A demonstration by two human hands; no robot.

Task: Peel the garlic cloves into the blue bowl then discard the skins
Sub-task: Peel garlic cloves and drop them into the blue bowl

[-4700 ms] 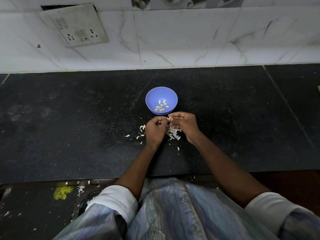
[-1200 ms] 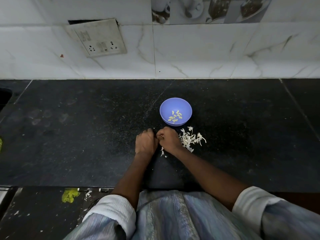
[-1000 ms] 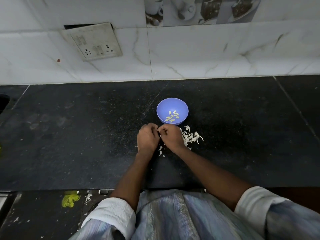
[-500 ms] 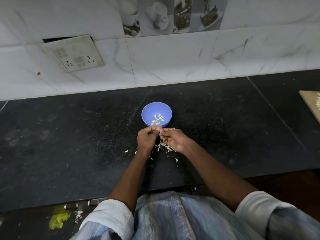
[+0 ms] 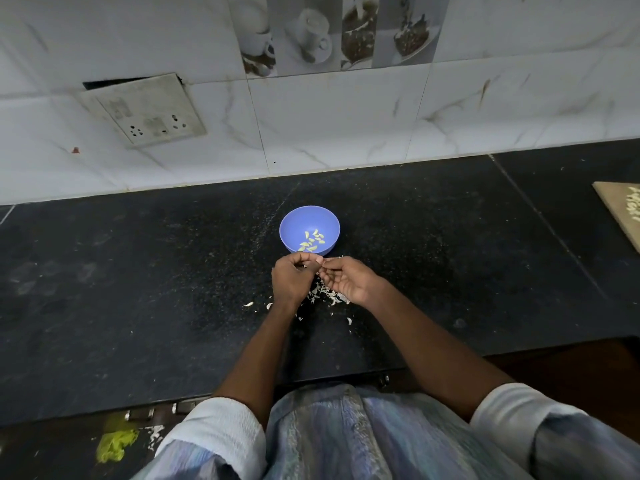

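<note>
The blue bowl [image 5: 289,221] stands on the black counter [image 5: 138,271] with several peeled, pale yellow garlic cloves [image 5: 311,241] in it. Just in front of it my two hands meet. My left hand [image 5: 293,278] has its fingers curled and its thumb pressed to the fingertips, pinching something small that I cannot see. My right hand [image 5: 348,279] is turned palm up with relaxed fingers, and its fingertips touch the left thumb. A heap of white garlic skins [image 5: 323,293] lies on the counter beneath and between the hands, with a few flakes [image 5: 258,304] scattered to the left.
A wooden board [image 5: 620,211] with white bits on it lies at the counter's right edge. The tiled wall with a socket plate [image 5: 145,112] rises behind the bowl. A yellow-green lump [image 5: 116,441] lies on the lower surface at the left, below the counter's front edge.
My right hand has turned from knuckles-up over the skins to palm-up with loose fingers. The hands stay together in front of the bowl. My head has tilted up, showing more wall.
</note>
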